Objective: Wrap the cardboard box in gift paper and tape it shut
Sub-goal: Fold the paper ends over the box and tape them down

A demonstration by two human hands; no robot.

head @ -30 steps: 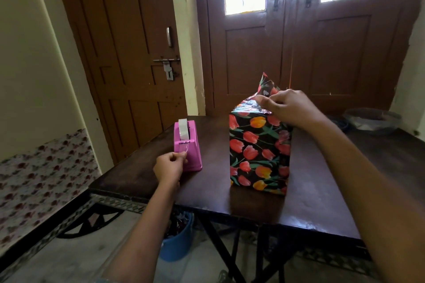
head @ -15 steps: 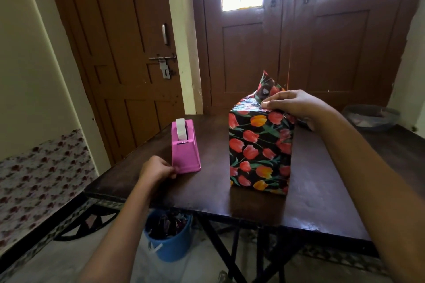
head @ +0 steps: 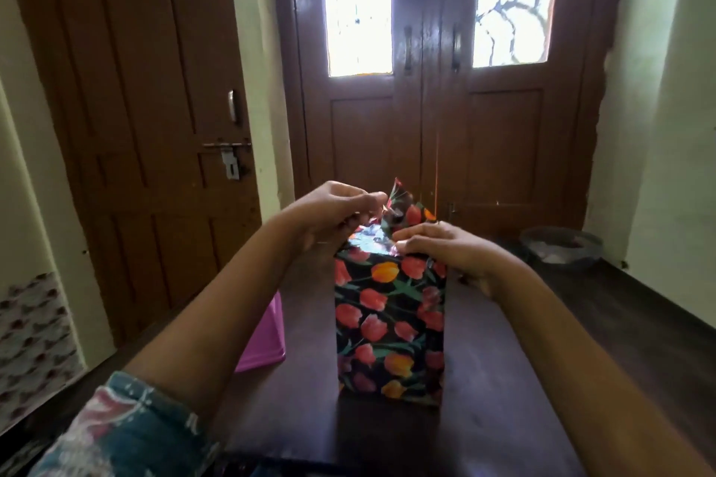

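I see the wrapped box (head: 389,325) standing upright on the tabletop (head: 542,379), a pink tape dispenser (head: 267,341) just beside it. My right hand (head: 445,248) presses the folded paper on top. My left hand (head: 333,211) pinches something above it, possibly tape.

A home's entrance room: brown double doors (head: 430,97) with glass panes, a bolted side door (head: 147,120), cream walls (head: 674,128).

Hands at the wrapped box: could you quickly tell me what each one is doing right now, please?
Left hand: fingers pinched above the box top; whether they hold tape cannot be told.
Right hand: pressing the folded gift paper down on the box top.
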